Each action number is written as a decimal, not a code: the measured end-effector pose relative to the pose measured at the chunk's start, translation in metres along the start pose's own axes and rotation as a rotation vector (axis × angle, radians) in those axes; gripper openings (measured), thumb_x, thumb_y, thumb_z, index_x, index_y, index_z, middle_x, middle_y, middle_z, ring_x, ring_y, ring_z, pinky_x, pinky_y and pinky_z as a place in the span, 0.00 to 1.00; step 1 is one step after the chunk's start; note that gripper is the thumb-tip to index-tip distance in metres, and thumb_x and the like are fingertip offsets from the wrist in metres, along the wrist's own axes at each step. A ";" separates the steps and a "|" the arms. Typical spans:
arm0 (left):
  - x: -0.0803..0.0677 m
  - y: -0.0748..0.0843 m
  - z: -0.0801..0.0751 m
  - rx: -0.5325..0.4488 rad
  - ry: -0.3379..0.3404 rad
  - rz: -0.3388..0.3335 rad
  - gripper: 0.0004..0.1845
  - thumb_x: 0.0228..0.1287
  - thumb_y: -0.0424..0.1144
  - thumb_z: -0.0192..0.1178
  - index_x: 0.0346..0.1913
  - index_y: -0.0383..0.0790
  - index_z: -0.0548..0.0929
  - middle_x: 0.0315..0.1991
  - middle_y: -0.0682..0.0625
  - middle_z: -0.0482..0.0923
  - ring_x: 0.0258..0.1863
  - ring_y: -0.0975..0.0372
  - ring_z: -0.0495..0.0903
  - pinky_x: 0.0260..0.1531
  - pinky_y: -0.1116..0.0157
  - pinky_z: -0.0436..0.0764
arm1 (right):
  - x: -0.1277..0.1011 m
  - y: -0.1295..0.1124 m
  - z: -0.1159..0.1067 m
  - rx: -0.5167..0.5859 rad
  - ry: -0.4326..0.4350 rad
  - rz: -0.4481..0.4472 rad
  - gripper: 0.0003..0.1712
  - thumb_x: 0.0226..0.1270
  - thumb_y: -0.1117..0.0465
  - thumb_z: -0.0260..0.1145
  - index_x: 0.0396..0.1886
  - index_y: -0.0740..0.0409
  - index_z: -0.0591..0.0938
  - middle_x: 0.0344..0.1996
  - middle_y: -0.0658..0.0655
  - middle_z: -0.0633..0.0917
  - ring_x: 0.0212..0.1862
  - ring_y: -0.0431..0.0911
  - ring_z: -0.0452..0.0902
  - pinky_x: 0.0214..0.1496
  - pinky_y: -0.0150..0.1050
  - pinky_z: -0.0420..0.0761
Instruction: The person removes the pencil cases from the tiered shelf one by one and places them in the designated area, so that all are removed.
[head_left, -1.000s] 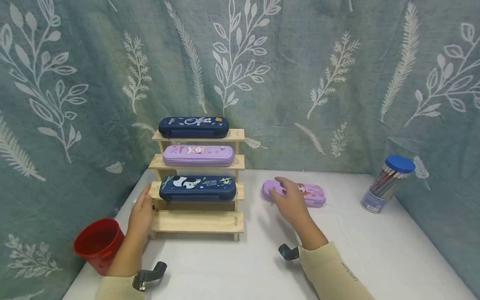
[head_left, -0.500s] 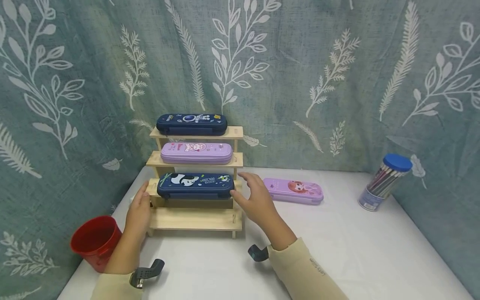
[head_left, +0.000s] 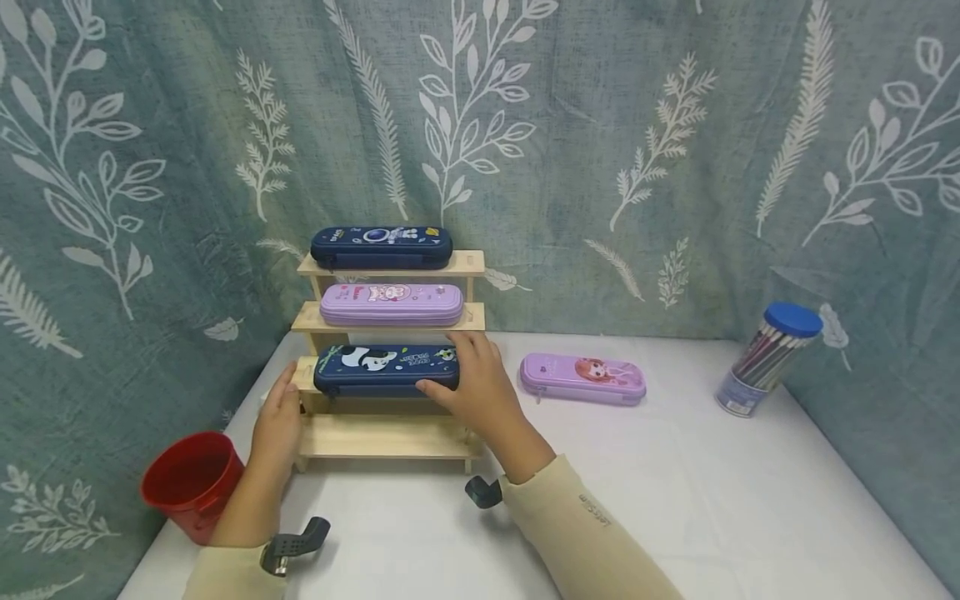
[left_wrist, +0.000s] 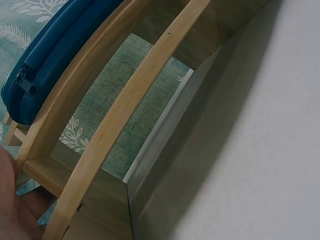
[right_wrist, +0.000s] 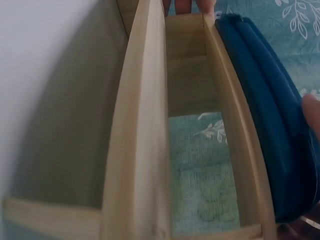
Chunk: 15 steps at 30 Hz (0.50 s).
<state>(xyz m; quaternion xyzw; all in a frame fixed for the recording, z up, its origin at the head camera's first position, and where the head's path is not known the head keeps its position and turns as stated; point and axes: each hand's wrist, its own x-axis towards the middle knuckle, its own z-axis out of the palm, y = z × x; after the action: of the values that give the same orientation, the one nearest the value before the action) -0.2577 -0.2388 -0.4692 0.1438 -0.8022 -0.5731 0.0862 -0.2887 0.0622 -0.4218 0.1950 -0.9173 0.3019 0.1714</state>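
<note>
A white table [head_left: 675, 500] carries everything, backed by a leaf-patterned curtain. At its rear left stands a stepped wooden shelf [head_left: 390, 437] of four tiers. The top tier bears a dark blue astronaut case [head_left: 381, 247], the second a lilac case [head_left: 391, 303], the third a dark blue panda case [head_left: 375, 370]; the lowest tier is bare wood. Directly on the table, a red cup [head_left: 191, 483] sits left of the shelf, a purple case with a girl's picture [head_left: 582, 378] lies flat just right of it, and a blue-lidded tub of pencils [head_left: 765, 360] stands tilted at the far right.
</note>
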 end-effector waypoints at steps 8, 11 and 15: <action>0.000 -0.001 0.001 -0.002 0.005 0.005 0.30 0.86 0.56 0.28 0.85 0.62 0.51 0.85 0.51 0.50 0.86 0.50 0.45 0.82 0.39 0.46 | 0.003 -0.008 0.008 -0.063 -0.063 0.007 0.60 0.54 0.27 0.77 0.80 0.52 0.67 0.75 0.53 0.70 0.75 0.53 0.67 0.79 0.50 0.70; 0.002 -0.002 0.001 -0.001 0.010 0.001 0.30 0.86 0.56 0.28 0.85 0.64 0.51 0.85 0.52 0.50 0.86 0.50 0.45 0.82 0.39 0.46 | 0.004 -0.008 0.013 -0.046 -0.078 0.028 0.61 0.54 0.28 0.78 0.80 0.52 0.66 0.76 0.53 0.69 0.75 0.54 0.66 0.78 0.52 0.70; 0.003 -0.004 0.001 -0.004 0.011 -0.002 0.30 0.86 0.56 0.28 0.85 0.64 0.51 0.85 0.52 0.49 0.86 0.50 0.45 0.82 0.40 0.46 | 0.003 -0.008 0.016 -0.017 -0.078 0.059 0.61 0.54 0.28 0.77 0.80 0.52 0.66 0.76 0.55 0.69 0.75 0.55 0.68 0.78 0.53 0.71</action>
<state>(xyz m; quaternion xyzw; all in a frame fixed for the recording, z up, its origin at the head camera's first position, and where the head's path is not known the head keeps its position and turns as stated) -0.2606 -0.2398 -0.4730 0.1478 -0.8004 -0.5739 0.0902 -0.2910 0.0456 -0.4291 0.1782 -0.9311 0.2912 0.1284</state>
